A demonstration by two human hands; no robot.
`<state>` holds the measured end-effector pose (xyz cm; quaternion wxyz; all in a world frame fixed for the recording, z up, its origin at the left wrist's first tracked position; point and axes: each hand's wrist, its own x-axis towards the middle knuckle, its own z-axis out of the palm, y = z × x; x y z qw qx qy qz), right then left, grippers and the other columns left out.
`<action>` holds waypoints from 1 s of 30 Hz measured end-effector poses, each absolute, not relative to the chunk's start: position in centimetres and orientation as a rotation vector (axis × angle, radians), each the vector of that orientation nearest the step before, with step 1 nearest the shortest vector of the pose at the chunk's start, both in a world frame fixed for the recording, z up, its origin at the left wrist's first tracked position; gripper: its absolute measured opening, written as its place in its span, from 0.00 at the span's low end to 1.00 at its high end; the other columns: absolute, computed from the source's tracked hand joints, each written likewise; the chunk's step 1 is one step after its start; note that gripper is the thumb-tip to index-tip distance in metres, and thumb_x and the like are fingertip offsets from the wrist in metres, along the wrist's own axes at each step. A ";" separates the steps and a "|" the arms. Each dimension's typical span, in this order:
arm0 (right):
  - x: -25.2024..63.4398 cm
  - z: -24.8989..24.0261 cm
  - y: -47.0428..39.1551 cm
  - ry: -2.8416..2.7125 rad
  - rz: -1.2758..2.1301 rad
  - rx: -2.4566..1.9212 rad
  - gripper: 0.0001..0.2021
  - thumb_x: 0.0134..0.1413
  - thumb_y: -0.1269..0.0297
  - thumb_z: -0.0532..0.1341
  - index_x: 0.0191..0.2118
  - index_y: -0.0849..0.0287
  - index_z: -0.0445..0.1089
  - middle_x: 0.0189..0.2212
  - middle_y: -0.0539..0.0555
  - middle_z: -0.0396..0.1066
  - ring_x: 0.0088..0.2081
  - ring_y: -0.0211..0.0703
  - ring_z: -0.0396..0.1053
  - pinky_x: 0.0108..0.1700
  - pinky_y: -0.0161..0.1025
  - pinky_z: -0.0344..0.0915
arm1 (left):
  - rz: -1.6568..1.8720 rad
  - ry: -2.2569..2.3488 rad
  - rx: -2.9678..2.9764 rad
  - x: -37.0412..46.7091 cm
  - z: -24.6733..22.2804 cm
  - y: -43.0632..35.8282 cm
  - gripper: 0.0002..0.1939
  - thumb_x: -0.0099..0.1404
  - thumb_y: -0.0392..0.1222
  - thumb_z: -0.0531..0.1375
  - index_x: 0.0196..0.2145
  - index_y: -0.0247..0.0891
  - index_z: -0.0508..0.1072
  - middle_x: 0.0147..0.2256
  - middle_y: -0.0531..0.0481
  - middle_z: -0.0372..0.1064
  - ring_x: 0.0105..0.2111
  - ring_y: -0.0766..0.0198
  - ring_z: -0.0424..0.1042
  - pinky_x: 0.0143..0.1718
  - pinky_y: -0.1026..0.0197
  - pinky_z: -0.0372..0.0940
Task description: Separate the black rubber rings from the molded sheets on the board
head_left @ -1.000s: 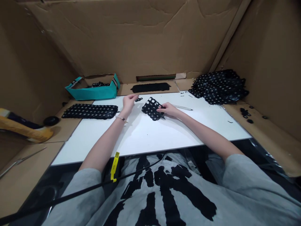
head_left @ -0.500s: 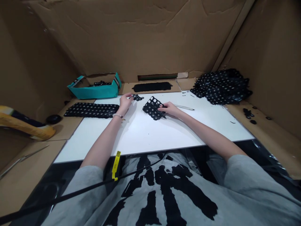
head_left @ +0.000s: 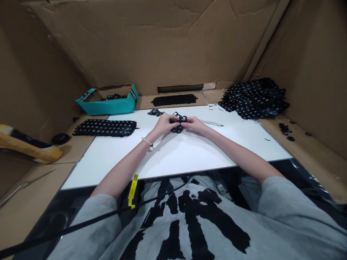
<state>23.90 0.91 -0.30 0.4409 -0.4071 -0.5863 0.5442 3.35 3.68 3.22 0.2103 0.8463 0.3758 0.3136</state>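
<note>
My left hand (head_left: 163,123) and my right hand (head_left: 194,124) meet over the white board, each pinching a small black perforated sheet (head_left: 177,129). The sheet is bunched between the fingertips, its holed upper edge raised, and the fingers hide much of it. Just beyond my left hand lies a small heap of black rings (head_left: 155,112). A pale pen-like tool (head_left: 211,123) rests on the board to the right of my right hand.
The white board (head_left: 151,159) spans the middle. At left are a black dotted strip (head_left: 105,128), a teal box (head_left: 108,105) with black rings, and scissors (head_left: 24,185). Behind lies a black strip (head_left: 174,99); at right, piled dotted sheets (head_left: 255,98) and loose black discs (head_left: 285,129).
My left hand has moved right, from the ring heap to the sheet, and now grips it alongside my right hand. The sheet has become bunched up between both hands.
</note>
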 end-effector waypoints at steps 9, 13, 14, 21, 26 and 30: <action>23.8 -0.5 0.8 -1.443 1.361 -1.113 0.23 0.34 0.47 0.75 0.26 0.62 0.74 0.22 0.51 0.71 0.27 0.37 0.65 0.31 0.35 0.61 | 1.258 1.351 1.561 -0.3 1.6 8.9 0.16 0.55 0.50 0.68 0.37 0.34 0.83 0.38 0.41 0.81 0.39 0.54 0.76 0.39 0.57 0.68; 23.8 -0.5 0.7 -1.356 1.368 -1.127 0.22 0.31 0.49 0.77 0.28 0.62 0.76 0.24 0.52 0.73 0.28 0.37 0.65 0.33 0.35 0.64 | 1.339 1.578 1.611 -4.0 0.3 11.7 0.13 0.58 0.44 0.64 0.37 0.34 0.83 0.41 0.40 0.80 0.43 0.50 0.77 0.46 0.56 0.68; 23.8 -0.5 0.8 -1.336 1.372 -1.131 0.22 0.31 0.50 0.77 0.28 0.62 0.76 0.25 0.51 0.73 0.28 0.36 0.65 0.33 0.35 0.64 | 1.304 1.627 1.637 -4.7 0.0 12.1 0.14 0.58 0.43 0.63 0.39 0.33 0.83 0.41 0.39 0.80 0.44 0.50 0.77 0.47 0.55 0.68; 23.8 -0.5 0.7 -1.296 1.414 -1.140 0.21 0.31 0.51 0.78 0.29 0.62 0.76 0.27 0.52 0.74 0.29 0.36 0.66 0.35 0.35 0.67 | 1.208 1.630 1.835 -5.6 0.0 12.3 0.30 0.59 0.37 0.60 0.60 0.32 0.72 0.50 0.39 0.76 0.44 0.56 0.74 0.52 0.57 0.65; 23.8 -0.4 0.7 -1.266 1.425 -1.160 0.22 0.29 0.52 0.79 0.27 0.62 0.75 0.26 0.51 0.74 0.29 0.36 0.67 0.35 0.35 0.68 | 1.027 1.662 2.138 -5.4 0.1 11.8 0.17 0.57 0.43 0.65 0.44 0.35 0.80 0.42 0.40 0.78 0.46 0.48 0.73 0.54 0.52 0.63; 23.9 -0.7 1.0 -1.287 1.434 -1.151 0.22 0.30 0.52 0.79 0.28 0.62 0.77 0.28 0.53 0.76 0.29 0.37 0.68 0.35 0.35 0.68 | 0.876 1.695 2.191 -4.9 -0.5 11.9 0.09 0.56 0.45 0.66 0.33 0.38 0.81 0.37 0.39 0.78 0.42 0.45 0.73 0.50 0.51 0.65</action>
